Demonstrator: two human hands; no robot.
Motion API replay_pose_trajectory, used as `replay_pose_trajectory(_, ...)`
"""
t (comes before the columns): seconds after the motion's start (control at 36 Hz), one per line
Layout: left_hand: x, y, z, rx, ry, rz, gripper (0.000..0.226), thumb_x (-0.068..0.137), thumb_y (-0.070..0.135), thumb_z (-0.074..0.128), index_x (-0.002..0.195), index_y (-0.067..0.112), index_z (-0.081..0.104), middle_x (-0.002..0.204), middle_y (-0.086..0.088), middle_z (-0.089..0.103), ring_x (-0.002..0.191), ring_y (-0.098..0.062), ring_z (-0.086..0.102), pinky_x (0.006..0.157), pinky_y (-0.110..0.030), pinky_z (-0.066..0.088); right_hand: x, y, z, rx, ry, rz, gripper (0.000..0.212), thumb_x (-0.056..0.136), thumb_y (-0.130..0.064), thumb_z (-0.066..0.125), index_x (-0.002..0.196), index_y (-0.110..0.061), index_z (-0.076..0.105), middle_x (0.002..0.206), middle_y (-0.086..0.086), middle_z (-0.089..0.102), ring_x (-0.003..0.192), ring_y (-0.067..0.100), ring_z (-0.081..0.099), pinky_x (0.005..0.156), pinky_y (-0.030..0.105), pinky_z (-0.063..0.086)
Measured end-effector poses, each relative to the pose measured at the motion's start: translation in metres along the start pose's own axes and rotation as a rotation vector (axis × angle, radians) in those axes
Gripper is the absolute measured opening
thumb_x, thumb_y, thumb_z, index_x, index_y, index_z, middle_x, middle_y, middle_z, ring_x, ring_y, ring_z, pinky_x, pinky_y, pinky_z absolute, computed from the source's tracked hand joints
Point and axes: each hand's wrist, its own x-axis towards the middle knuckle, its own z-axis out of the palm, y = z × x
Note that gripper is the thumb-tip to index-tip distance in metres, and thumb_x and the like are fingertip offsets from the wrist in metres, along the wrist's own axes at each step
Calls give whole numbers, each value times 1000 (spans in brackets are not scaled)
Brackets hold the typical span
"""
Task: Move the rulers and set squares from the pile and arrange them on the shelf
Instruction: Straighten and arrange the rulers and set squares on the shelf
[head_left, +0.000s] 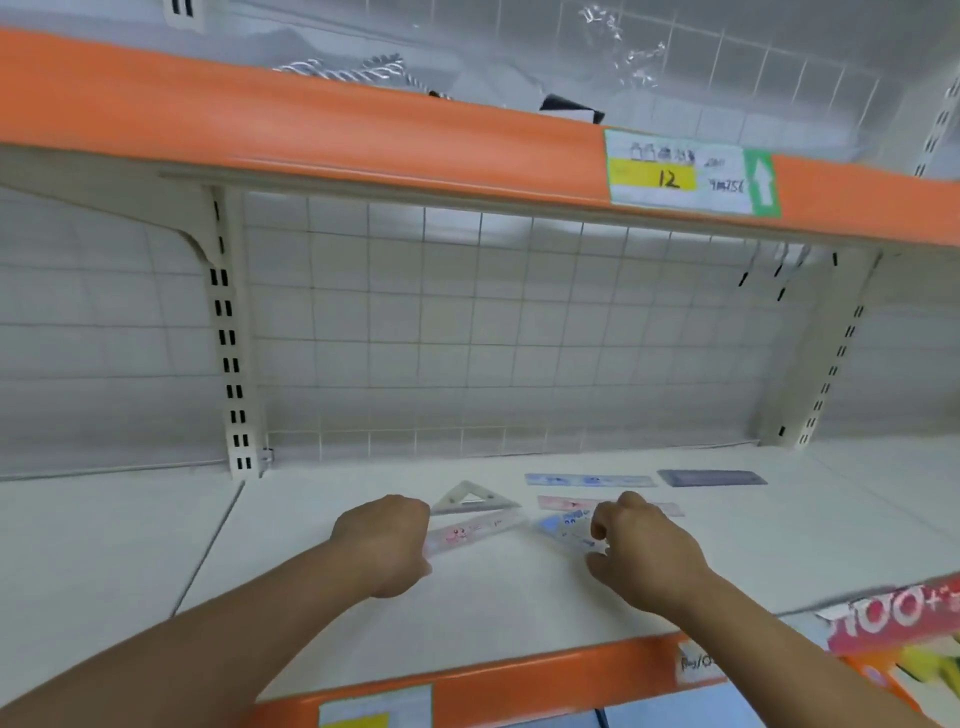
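The clear set square (475, 500) and three rulers (589, 479) lie flat on the shelf (519, 603), your left hand (384, 540) grips a pink ruler (470, 532), your right hand (647, 553) pinches a blue piece (563, 522), and the pile is out of sight.

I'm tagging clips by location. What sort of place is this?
Most likely a shop aisle, perhaps stationery: orange-edged metal shelves on slotted uprights, a price tag marked 12 on the upper one's edge, and rulers and a set square laid out on the lower shelf.
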Motion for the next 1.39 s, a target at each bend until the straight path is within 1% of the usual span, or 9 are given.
replay_pose_trajectory(0.14, 4, 47, 8, -12, -8, -70, 27, 90, 35, 57, 113, 20, 56, 112, 1, 59, 101, -19, 58, 75, -28, 43, 13, 48, -4, -14, -13, -104, 26, 88, -33, 55, 111, -21, 56, 114, -1, 49, 100, 17, 53, 71, 27, 44)
replay_pose_trajectory(0.36, 8, 124, 14, -12, -2, -120, 32, 89, 32, 56, 120, 21, 55, 123, 4, 58, 113, -17, 55, 91, -31, 47, 27, 138, -13, -15, -32, -214, 26, 88, -31, 55, 112, -20, 57, 113, 0, 48, 103, 18, 54, 70, 26, 42)
replay_pose_trajectory(0.64, 10, 192, 23, -64, 0, -156, 35, 86, 31, 59, 121, 26, 55, 126, 4, 55, 117, -16, 51, 89, -27, 43, 29, 223, -9, 3, -109, -298, 23, 90, -34, 55, 110, -23, 55, 103, -5, 43, 90, 13, 48, 76, 26, 44)
replay_pose_trajectory(0.81, 15, 205, 19, -105, -50, -111, 42, 83, 41, 68, 122, 29, 58, 124, 7, 58, 114, -14, 53, 88, -25, 42, 31, 250, -8, 40, -176, -344, 14, 90, -31, 56, 95, -30, 43, 100, -7, 39, 90, 11, 45, 81, 25, 44)
replay_pose_trajectory(0.97, 21, 208, 15, -120, -125, -51, 45, 80, 35, 73, 122, 28, 60, 122, 4, 59, 110, -15, 54, 89, -23, 42, 28, 270, -7, 78, -334, -347, 16, 86, -27, 62, 94, -32, 48, 107, -8, 46, 97, 11, 50, 85, 21, 42)
replay_pose_trajectory(1.14, 21, 202, 16, -105, -132, -51, 44, 82, 34, 72, 123, 29, 59, 110, 7, 59, 99, -11, 52, 86, -20, 40, 27, 281, -8, 117, -358, -319, 19, 85, -24, 63, 84, -35, 47, 102, -9, 45, 92, 9, 49, 83, 18, 41)
replay_pose_trajectory(1.19, 21, 200, 18, -114, -126, -45, 43, 82, 32, 71, 123, 29, 59, 106, 8, 56, 102, -12, 53, 84, -18, 38, 28, 282, -8, 134, -358, -308, 16, 85, -23, 64, 87, -32, 50, 102, -9, 46, 90, 9, 49, 79, 16, 40)
replay_pose_trajectory(1.25, 20, 199, 20, -117, -112, -39, 43, 83, 31, 70, 123, 29, 58, 114, 6, 58, 108, -12, 54, 82, -16, 37, 28, 283, -8, 138, -357, -312, 13, 86, -22, 63, 92, -29, 54, 103, -8, 46, 90, 8, 48, 75, 13, 39)
replay_pose_trajectory(1.39, 16, 196, 24, -162, -80, -47, 43, 82, 30, 70, 124, 30, 58, 101, 9, 53, 94, -8, 49, 78, -15, 35, 27, 284, -10, 145, -376, -312, 14, 87, -27, 64, 97, -30, 55, 111, -8, 48, 99, 8, 50, 76, 11, 38)
